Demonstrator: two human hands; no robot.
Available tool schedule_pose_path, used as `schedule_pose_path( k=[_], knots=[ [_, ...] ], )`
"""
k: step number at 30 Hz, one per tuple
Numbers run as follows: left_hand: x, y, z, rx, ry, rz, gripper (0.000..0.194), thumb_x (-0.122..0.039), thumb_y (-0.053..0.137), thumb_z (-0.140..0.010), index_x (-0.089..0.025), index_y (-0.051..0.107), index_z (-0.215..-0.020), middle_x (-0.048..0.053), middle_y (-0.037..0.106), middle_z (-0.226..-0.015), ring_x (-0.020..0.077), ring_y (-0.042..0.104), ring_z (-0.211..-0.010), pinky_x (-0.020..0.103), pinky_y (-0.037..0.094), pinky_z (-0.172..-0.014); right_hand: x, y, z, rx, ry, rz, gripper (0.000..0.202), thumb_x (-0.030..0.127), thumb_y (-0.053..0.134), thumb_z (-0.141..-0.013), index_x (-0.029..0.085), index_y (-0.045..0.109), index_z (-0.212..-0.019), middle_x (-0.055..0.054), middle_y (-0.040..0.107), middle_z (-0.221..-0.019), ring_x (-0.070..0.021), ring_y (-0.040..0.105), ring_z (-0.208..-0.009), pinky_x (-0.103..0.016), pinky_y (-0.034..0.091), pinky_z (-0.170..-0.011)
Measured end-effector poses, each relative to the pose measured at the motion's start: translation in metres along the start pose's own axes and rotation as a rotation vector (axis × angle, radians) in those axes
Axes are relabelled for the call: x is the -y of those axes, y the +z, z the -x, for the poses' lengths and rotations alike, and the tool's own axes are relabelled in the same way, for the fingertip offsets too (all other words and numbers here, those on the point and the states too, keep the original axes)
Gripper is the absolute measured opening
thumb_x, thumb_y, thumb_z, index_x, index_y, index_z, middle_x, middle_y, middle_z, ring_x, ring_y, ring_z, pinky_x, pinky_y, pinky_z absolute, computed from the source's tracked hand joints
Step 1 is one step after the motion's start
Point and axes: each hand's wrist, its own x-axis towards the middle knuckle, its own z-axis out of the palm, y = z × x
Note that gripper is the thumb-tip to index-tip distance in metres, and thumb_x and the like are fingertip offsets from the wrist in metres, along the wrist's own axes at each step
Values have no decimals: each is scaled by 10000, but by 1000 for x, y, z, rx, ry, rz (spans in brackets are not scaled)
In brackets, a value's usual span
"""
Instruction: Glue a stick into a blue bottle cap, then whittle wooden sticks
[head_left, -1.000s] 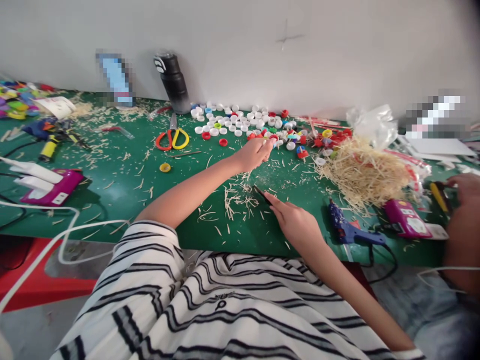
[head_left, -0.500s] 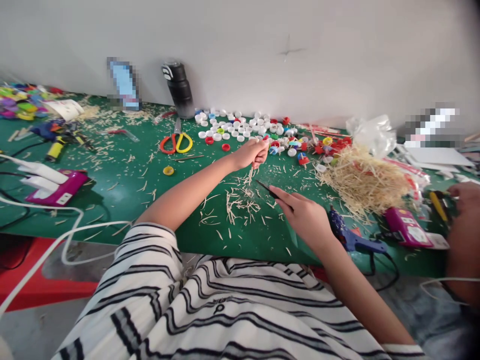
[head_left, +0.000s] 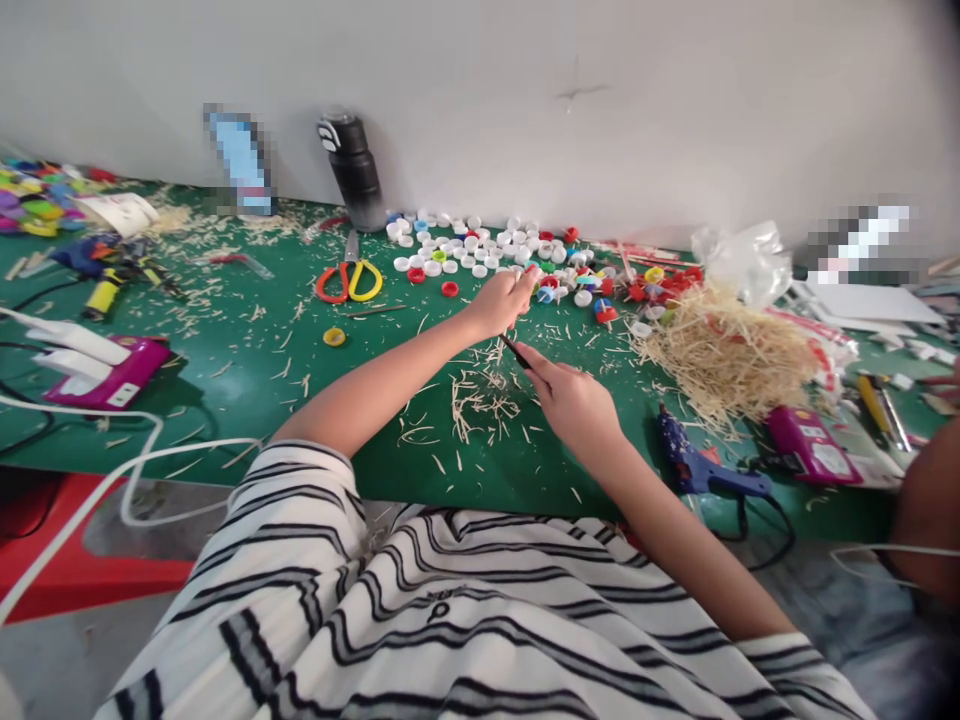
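My left hand (head_left: pixel 501 303) is closed above the middle of the table, fingers pinched around a thin pale stick that is mostly hidden. A bit of red shows at its fingertips; I cannot tell whether it is held too. My right hand (head_left: pixel 574 405) grips a slim dark knife (head_left: pixel 514 352), its tip pointing up and left, right under the left fingers at the stick. Below both hands lies a scatter of pale wood shavings (head_left: pixel 480 405) on the green table (head_left: pixel 390 400).
Behind the hands are many bottle caps (head_left: pixel 480 250), scissors (head_left: pixel 349 280) and a black bottle (head_left: pixel 352 175). Right stand a straw-like heap (head_left: pixel 731 365), a blue glue gun (head_left: pixel 709 475) and a purple power strip (head_left: pixel 810 445); another person's arm (head_left: pixel 930 500) is beyond. Left lies a second purple strip (head_left: pixel 135 370) with white cables.
My right hand has moved up and left, bringing the knife to the stick below my left hand. The left hand stays nearly in place. The other person's hand at right has drawn back.
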Motion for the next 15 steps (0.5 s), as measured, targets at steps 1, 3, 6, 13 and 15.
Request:
schedule_pose_path(
  k=[1,3,6,13,15],
  knots=[
    [-1,1,0,7,3,-12,667,-631,263,-1075,-233,360,-548,-37,377,-472,87,439,-407,284,427,-540,1,0,3,4,1,-3,521,383,366,-1104,384,482,-1612,-55,754,-953,-152,598,-686,-275,312,-560],
    [-4,5,1,30,41,-52,664,-624,271,-1075,-235,370,-546,-28,390,-472,99,444,-432,295,421,-558,0,1,8,13,13,-13,526,380,363,-1103,378,474,-1618,-59,753,-956,-156,614,-704,-271,348,-576],
    [-8,11,2,41,122,-110,628,-584,299,-1084,-238,361,-564,-21,411,-500,111,432,-476,308,422,-607,-4,2,14,22,44,-20,525,379,371,-1101,380,479,-1614,-63,760,-999,-169,646,-739,-268,397,-600],
    [-3,13,4,33,148,-89,618,-574,266,-1088,-245,350,-572,-12,413,-521,126,419,-501,317,408,-620,-7,8,19,19,53,-20,532,382,362,-1101,369,468,-1623,-65,763,-1030,-180,659,-754,-268,411,-597],
    [0,12,3,26,156,-77,654,-628,237,-1073,-249,345,-552,-10,396,-500,128,407,-495,319,392,-596,-4,9,19,22,54,-13,530,369,364,-1100,368,477,-1618,-66,760,-1027,-175,652,-750,-269,396,-590]
  ],
)
